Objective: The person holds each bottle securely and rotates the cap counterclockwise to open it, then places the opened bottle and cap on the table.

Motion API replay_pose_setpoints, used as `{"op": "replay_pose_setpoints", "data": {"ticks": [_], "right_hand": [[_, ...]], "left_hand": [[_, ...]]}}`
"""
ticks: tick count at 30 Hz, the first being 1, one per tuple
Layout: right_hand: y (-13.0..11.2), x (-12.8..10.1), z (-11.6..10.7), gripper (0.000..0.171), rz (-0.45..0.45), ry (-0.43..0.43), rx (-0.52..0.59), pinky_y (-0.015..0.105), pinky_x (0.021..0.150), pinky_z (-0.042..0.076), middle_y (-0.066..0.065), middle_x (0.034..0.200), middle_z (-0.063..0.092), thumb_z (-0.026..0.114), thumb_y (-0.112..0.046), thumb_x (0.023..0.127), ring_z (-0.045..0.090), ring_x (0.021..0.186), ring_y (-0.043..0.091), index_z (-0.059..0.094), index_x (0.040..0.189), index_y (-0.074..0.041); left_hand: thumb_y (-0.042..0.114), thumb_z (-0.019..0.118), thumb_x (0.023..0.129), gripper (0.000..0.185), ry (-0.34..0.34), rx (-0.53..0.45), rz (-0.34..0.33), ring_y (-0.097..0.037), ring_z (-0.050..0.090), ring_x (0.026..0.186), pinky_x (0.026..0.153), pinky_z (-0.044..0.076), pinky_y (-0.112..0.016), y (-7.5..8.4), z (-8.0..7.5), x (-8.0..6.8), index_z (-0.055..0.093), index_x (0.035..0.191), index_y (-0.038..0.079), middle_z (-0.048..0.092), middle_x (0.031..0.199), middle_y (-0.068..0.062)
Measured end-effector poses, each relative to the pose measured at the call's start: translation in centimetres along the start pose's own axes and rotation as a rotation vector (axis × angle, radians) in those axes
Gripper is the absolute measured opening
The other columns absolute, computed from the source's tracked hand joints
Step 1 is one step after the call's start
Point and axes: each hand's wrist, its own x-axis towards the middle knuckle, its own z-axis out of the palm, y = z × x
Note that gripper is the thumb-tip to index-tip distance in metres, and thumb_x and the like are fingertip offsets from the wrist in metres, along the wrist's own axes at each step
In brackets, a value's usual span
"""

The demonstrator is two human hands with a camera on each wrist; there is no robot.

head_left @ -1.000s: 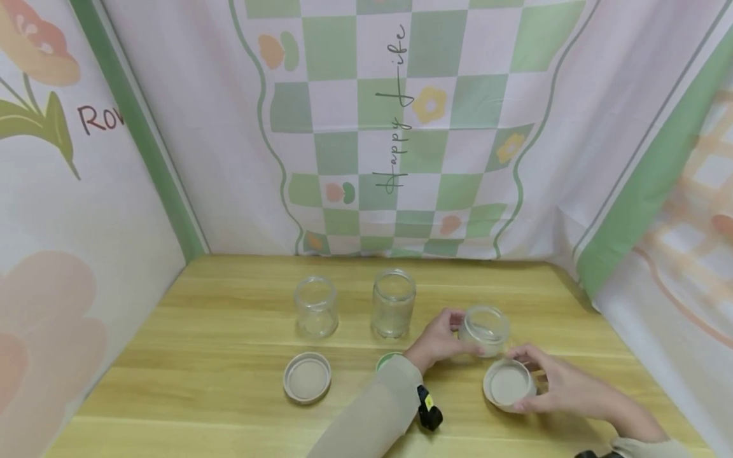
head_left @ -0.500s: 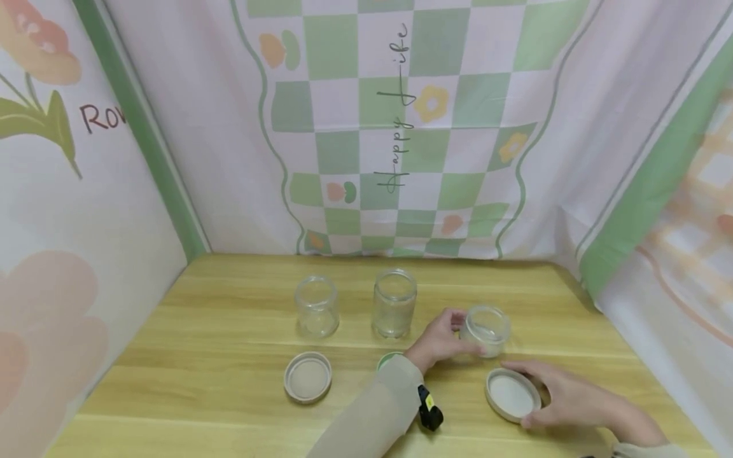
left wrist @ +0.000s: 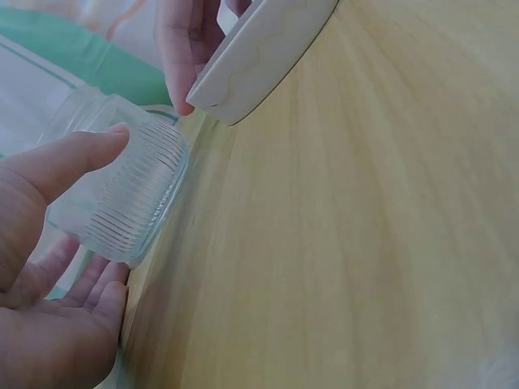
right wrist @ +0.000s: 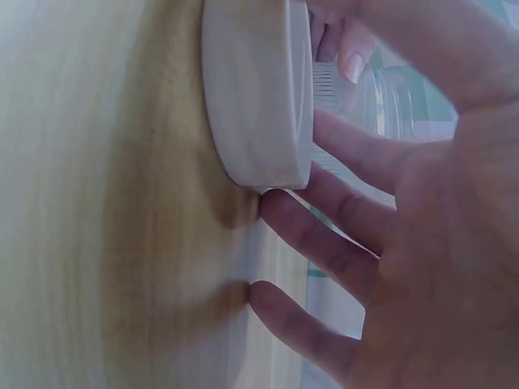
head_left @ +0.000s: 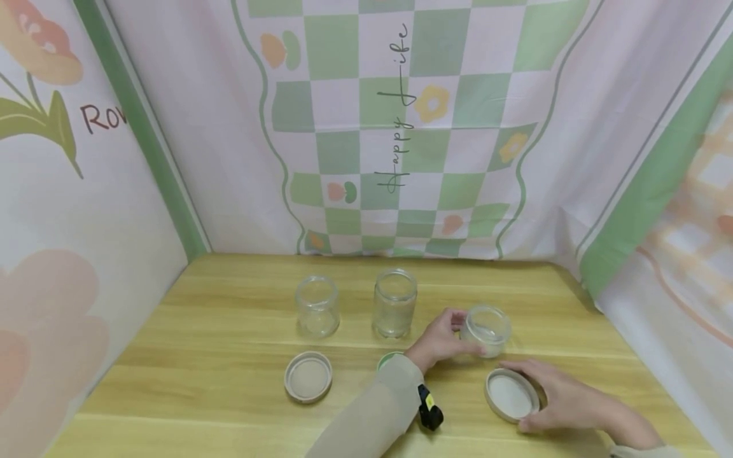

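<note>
I look down on a pale wooden worktop point(head_left: 229, 394) walled on three sides by a printed cloth backdrop point(head_left: 401, 127) of green checks and flowers. My left arm crosses the lower middle in a beige sleeve point(head_left: 372, 413), a small black device point(head_left: 428, 410) strapped at the wrist.

My left hand point(head_left: 438, 340) grips the short glass jar point(head_left: 485, 329) standing upright and open-mouthed right of centre; the left wrist view shows the thumb on one side of its ribbed wall and the other fingers point(left wrist: 81, 284) curved round the far side. Just in front of that jar, my right hand point(head_left: 564, 397) holds the white lid point(head_left: 511, 394) by its rim, inner face up. In the right wrist view its near edge is tipped up off the wood, my fingers point(right wrist: 340, 154) spread narrowly around its side wall.

Well to the left stand a taller empty jar point(head_left: 394, 303) and, beside it, a small round empty jar point(head_left: 317, 306), both upright and lidless. A second lid point(head_left: 308, 376) lies inner face up in front of the small jar. A sliver of green lid point(head_left: 385, 358) shows at my left sleeve, mostly hidden.
</note>
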Motion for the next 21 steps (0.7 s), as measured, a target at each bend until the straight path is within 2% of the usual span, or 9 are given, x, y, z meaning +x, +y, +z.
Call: {"op": "replay_pose_setpoints", "data": {"ticks": [8,14,18,21], "right_hand": [[-0.9,0.6,-0.7,0.063,0.082,-0.003,0.067,0.031,0.088,0.050,0.004,0.125,0.062,0.079,-0.031,0.088,0.056,0.111,0.009,0.054,0.139,-0.003],[-1.5,1.2,-1.6,0.049,0.169,-0.038,0.174,0.033,0.084,0.054,0.014,0.129,0.061,0.066,-0.028,0.099,0.059,0.110,0.019,0.053,0.138,-0.001],[-1.7,1.6,-2.0,0.044,0.178,0.014,0.140,0.038,0.084,0.054,0.014,0.127,0.063,0.063,-0.027,0.101,0.062,0.108,0.028,0.056,0.135,-0.001],[-1.8,1.8,-2.1,0.038,0.151,0.078,0.108,0.037,0.082,0.055,0.011,0.123,0.066,0.064,-0.023,0.100,0.063,0.104,0.022,0.060,0.132,-0.002]], "left_hand": [[0.011,0.093,0.070,0.066,-0.004,0.008,0.002,-0.008,0.057,0.109,0.102,0.046,-0.033,0.0,0.1,0.1,0.058,0.126,0.021,0.060,0.116,0.014],[0.013,0.092,0.072,0.073,-0.033,0.011,0.000,-0.008,0.056,0.112,0.103,0.045,-0.034,0.2,-0.2,0.2,0.055,0.134,0.018,0.060,0.121,0.011],[0.015,0.090,0.075,0.080,-0.075,0.003,-0.010,-0.012,0.055,0.118,0.104,0.045,-0.036,0.5,-0.7,-0.1,0.048,0.144,0.015,0.060,0.128,0.004],[0.017,0.089,0.076,0.083,-0.102,0.020,-0.011,-0.018,0.055,0.122,0.103,0.046,-0.039,0.8,-1.2,-0.3,0.045,0.146,0.016,0.059,0.132,-0.003]]}}
